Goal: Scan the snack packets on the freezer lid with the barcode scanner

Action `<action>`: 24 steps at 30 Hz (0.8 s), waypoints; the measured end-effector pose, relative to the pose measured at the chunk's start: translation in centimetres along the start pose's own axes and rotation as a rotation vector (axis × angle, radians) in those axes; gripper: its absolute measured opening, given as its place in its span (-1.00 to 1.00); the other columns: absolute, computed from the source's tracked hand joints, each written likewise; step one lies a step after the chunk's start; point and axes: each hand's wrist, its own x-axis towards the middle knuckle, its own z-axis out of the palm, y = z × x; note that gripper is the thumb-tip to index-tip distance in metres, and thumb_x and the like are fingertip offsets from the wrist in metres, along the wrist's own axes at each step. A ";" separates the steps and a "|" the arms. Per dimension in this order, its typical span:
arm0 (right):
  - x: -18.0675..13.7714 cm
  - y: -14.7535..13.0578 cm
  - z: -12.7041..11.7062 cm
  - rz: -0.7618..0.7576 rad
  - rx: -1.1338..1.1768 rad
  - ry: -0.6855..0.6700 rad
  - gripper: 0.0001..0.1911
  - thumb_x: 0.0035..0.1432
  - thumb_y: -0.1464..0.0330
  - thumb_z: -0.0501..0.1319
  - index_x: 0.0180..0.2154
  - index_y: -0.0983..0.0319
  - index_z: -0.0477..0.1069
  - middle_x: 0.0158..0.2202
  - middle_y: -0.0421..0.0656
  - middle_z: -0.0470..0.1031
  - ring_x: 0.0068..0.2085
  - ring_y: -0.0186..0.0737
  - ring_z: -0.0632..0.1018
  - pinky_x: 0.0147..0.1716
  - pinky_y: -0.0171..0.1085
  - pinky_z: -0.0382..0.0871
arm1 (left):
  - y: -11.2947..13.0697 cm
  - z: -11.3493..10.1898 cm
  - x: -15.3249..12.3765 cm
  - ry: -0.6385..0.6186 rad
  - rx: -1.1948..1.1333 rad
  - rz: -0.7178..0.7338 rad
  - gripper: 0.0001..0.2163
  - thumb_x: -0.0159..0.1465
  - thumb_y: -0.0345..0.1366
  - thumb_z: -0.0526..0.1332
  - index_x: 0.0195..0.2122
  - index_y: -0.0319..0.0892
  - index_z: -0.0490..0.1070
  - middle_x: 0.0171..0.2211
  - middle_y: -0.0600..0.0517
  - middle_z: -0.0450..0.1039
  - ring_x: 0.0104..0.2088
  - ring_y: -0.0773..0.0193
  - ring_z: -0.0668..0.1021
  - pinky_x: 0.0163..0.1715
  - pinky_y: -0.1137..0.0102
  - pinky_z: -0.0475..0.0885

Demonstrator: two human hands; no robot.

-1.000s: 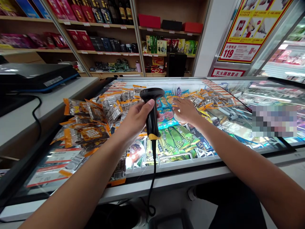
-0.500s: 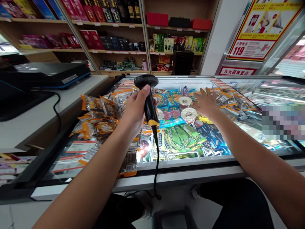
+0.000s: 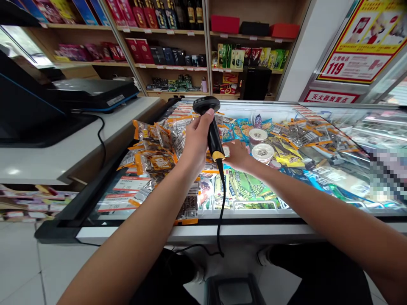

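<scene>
My left hand is closed round the handle of a black barcode scanner with a yellow band, held upright over the glass lid of a chest freezer. The scanner's cable hangs down past the freezer's front edge. My right hand lies low over the glass just right of the scanner handle, fingers stretched left, their tips hidden behind the handle. A heap of orange-edged snack packets lies on the lid left of both hands. A second spread of packets lies to the right.
Under the glass are two round ice-cream cups and green ice bars. A white counter at the left carries a black screen and a flat black device. Shelves of boxes stand behind, with a red and yellow poster at the right.
My right hand has moved from the right-hand packets back left to beside the scanner handle. My left hand has kept hold of the scanner, and my view has shifted slightly left.
</scene>
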 end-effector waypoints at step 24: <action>2.4 10.6 -10.6 0.072 0.621 0.211 -0.68 0.23 0.07 0.32 -0.16 0.13 0.36 -0.29 -0.14 0.57 -0.30 -0.15 0.58 -0.23 -0.10 0.55 | -0.7 2.6 -3.3 -0.344 0.123 -0.074 -0.59 0.32 0.14 0.25 -0.26 -0.16 0.45 -0.42 -0.04 0.54 -0.46 0.26 0.54 -0.51 0.40 0.38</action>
